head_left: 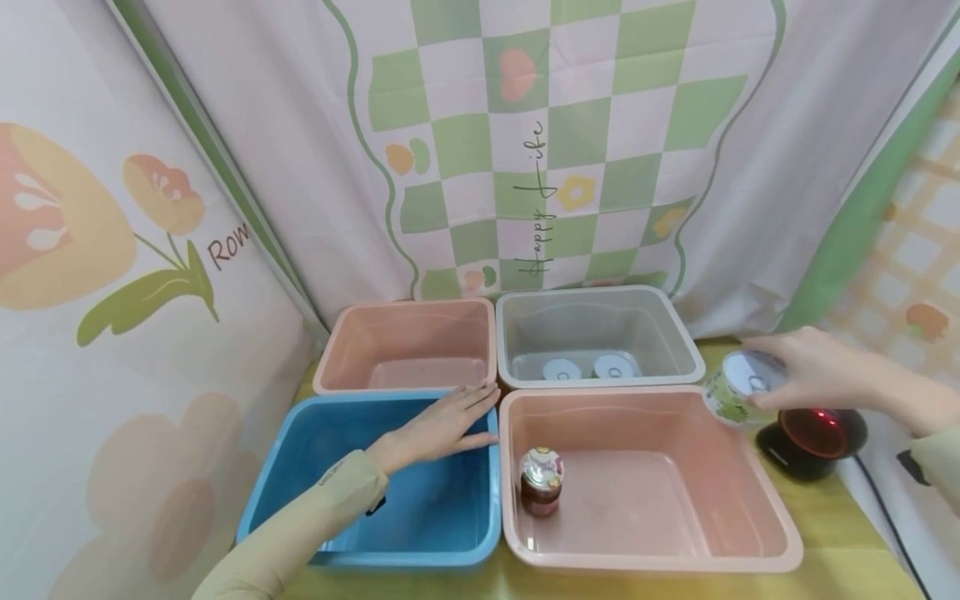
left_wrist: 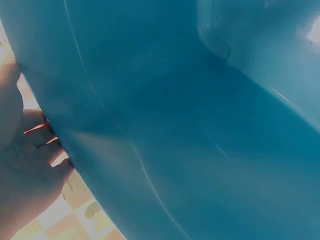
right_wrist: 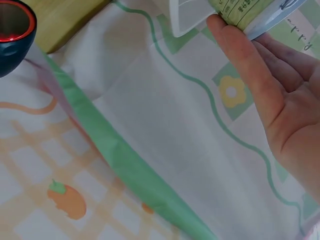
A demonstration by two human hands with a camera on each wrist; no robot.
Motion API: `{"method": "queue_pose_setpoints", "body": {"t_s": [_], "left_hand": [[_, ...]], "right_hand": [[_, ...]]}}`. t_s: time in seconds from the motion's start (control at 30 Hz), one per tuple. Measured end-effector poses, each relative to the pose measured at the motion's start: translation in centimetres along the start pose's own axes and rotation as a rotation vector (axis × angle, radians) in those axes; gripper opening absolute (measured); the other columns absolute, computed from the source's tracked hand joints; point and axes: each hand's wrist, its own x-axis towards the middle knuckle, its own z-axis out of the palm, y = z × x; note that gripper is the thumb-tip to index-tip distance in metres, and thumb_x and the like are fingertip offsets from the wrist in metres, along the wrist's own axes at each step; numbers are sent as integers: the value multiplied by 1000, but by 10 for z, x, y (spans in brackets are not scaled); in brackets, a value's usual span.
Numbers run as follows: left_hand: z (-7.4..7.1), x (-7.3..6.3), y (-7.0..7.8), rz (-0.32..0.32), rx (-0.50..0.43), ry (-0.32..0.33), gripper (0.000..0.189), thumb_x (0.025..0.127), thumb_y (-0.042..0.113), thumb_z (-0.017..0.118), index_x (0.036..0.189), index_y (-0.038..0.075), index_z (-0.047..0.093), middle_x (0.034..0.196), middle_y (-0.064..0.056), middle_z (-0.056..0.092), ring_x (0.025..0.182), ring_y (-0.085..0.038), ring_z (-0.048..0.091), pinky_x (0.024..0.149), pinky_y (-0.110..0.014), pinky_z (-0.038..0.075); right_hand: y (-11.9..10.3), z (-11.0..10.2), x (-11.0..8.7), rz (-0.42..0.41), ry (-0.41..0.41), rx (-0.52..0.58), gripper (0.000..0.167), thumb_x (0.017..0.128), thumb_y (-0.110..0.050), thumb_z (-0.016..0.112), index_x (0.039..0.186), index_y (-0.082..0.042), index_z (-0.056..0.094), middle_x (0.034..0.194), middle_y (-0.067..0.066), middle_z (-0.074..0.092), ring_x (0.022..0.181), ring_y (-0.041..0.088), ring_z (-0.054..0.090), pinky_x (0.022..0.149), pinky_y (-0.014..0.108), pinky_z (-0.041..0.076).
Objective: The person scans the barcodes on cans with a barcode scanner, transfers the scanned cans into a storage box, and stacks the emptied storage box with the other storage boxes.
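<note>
Fingers and thumb of the right hand (head_left: 817, 371) are clamped on the sides of a green-labelled pull-tab can (head_left: 729, 405); the left hand (head_left: 444, 423) has its fingers extended, thumb spread from them, at the rim of the blue bin (head_left: 405, 560). With the clock face centred on the near pink bin (head_left: 652, 563), the can is between 1 and 2 o'clock, at that bin's far corner; whether it clears the rim cannot be told. The black scanner (head_left: 798, 450), its window lit red, sits between 2 and 3 o'clock. For a secure carry, hold the can by its sides, lid upward, fingers off the tab, and lift above any rim before crossing it; the smooth wall could slip under a light pinch. The can is a short cylinder with a pale metal lid and ring tab; its label shows leafy green artwork and, in the right wrist view, dark printed characters.
</note>
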Motion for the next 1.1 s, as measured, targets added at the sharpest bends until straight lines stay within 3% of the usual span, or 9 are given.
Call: {"method": "queue_pose_setpoints", "body": {"t_s": [0.17,0.33,0.57,0.73,0.9,1.1], "left_hand": [[0,-1,-1,16,16,15,75,99,54,49,157,11,28,164,-6,28,154,-23,25,126,-44,25],[1,-2,0,31,3,28,76,99,53,50,157,9,28,164,-8,28,154,-24,25,126,-44,25],[3,-1,-1,25,-4,31,76,99,55,48,157,11,27,164,-7,28,154,-23,24,126,-45,25],[4,0,-2,26,-6,33,76,99,55,48,157,11,26,164,-6,27,154,-23,25,126,-45,26],[5,0,-2,24,-6,31,76,99,55,48,157,11,26,165,-6,27,154,-23,25,125,-45,27],[3,-1,-1,13,-12,25,76,99,55,47,158,11,26,165,-7,26,154,-23,24,126,-45,25]], "right_hand": [[11,1,-5,51,-37,2,80,64,-38,89,124,7,63,73,-5,61,56,-1,42,48,19,38],[25,7,-11,31,25,-10,71,60,-35,91,114,5,68,72,-5,60,57,-4,41,48,18,38],[39,11,-22,60,28,13,64,62,-31,90,106,9,67,80,2,60,56,-5,39,47,18,38],[49,20,-28,19,113,19,55,56,-28,93,96,2,71,91,8,59,66,-6,41,52,17,38],[56,27,-33,7,153,7,52,52,-28,94,94,-5,71,93,4,60,73,-6,43,56,18,38],[63,34,-41,134,-26,56,55,69,-32,87,105,3,66,76,-4,60,60,-4,42,51,19,38]]}}
